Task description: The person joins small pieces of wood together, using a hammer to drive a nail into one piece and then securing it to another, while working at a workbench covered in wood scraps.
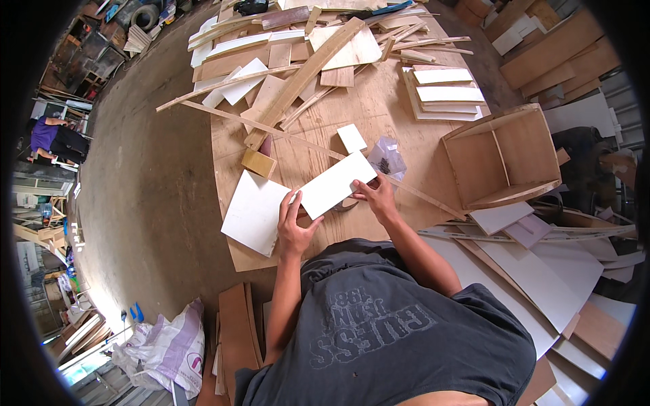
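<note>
A white rectangular board (336,184) is held at both ends over the near edge of the plywood table. My left hand (295,227) grips its left end, fingers at the edge and thumb below. At the other end my right hand (376,196) is closed on the right corner, thumb on the white face. A larger white panel (254,211) lies just left of my left hand. Beyond the held board are a small white block (352,138) and a clear plastic bag (388,157) with small dark pieces inside. A curved dark item beneath the board is mostly hidden.
Long wooden strips and offcuts (305,74) pile across the table's far part. White-faced boards (443,95) are stacked far right. An open wooden box (501,159) stands at the right edge, above leaning sheets (521,271). A person (54,139) is off at the far left.
</note>
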`<action>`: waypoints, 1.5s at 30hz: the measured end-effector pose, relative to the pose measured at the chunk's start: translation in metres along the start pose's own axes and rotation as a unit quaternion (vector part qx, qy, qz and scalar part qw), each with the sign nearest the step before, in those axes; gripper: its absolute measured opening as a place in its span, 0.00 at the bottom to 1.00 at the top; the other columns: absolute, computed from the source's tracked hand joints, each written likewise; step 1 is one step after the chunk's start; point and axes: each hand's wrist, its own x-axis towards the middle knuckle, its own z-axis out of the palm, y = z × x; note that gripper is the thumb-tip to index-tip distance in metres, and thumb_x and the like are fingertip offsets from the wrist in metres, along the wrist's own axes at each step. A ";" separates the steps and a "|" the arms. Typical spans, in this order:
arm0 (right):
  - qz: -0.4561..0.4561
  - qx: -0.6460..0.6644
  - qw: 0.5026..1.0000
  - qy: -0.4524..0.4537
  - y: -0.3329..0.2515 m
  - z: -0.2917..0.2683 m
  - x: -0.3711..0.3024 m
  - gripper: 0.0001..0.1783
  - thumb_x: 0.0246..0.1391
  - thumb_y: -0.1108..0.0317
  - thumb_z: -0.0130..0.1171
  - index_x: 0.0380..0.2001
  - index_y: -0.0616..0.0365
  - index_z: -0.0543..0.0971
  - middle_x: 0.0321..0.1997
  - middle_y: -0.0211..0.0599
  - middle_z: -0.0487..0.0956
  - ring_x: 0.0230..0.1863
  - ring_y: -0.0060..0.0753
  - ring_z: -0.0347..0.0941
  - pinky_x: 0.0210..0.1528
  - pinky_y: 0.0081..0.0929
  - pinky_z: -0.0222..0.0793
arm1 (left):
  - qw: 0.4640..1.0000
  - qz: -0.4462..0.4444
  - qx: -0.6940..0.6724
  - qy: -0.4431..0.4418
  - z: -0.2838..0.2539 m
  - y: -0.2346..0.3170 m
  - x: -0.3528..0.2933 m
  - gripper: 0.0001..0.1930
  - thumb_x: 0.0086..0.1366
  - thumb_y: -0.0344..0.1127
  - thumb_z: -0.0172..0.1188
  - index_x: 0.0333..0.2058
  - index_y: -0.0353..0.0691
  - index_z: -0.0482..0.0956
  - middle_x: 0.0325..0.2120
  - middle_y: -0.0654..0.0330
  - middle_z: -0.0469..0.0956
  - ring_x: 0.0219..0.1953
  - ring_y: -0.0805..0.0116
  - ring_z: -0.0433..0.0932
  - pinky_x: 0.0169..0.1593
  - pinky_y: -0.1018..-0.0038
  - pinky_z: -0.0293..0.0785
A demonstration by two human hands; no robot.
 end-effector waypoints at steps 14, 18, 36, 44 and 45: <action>0.009 0.210 0.977 0.017 0.025 -0.039 -0.005 0.16 0.69 0.70 0.57 0.55 0.68 0.77 0.45 0.43 0.81 0.41 0.37 0.85 0.42 0.34 0.86 | 0.998 0.062 0.013 0.024 0.013 -0.013 -0.004 0.44 0.46 0.34 0.85 0.66 0.49 0.79 0.68 0.44 0.70 0.56 0.46 0.80 0.57 0.60 0.82; -0.080 -0.222 0.969 0.070 0.044 -0.042 -0.008 0.12 0.61 0.72 0.61 0.46 0.63 0.83 0.39 0.46 0.84 0.37 0.45 0.85 0.43 0.37 0.83 | 0.997 0.075 0.002 0.026 0.011 -0.019 -0.005 0.44 0.47 0.35 0.84 0.66 0.48 0.79 0.68 0.44 0.70 0.58 0.45 0.80 0.58 0.59 0.82; -0.255 -0.513 0.820 -0.002 0.092 -0.040 0.006 0.07 0.62 0.68 0.58 0.38 0.59 0.80 0.39 0.49 0.81 0.43 0.56 0.79 0.49 0.49 0.76 | 0.998 0.063 -0.005 0.029 0.009 -0.024 -0.010 0.41 0.49 0.37 0.84 0.64 0.45 0.80 0.68 0.45 0.71 0.59 0.47 0.81 0.58 0.59 0.83; -0.046 -0.342 0.938 0.013 0.040 -0.033 -0.077 0.06 0.66 0.73 0.61 0.40 0.64 0.75 0.36 0.45 0.78 0.39 0.37 0.77 0.42 0.33 0.74 | 0.999 0.047 -0.004 0.027 0.005 -0.029 -0.017 0.40 0.49 0.38 0.84 0.63 0.44 0.80 0.68 0.43 0.70 0.61 0.47 0.80 0.60 0.60 0.82; 0.039 -0.261 0.965 -0.005 0.016 -0.028 -0.091 0.06 0.67 0.73 0.61 0.40 0.64 0.74 0.35 0.42 0.78 0.39 0.31 0.77 0.42 0.29 0.74 | 0.999 0.048 -0.004 0.024 0.006 -0.027 -0.016 0.40 0.49 0.38 0.84 0.63 0.44 0.80 0.67 0.43 0.70 0.61 0.47 0.80 0.60 0.60 0.82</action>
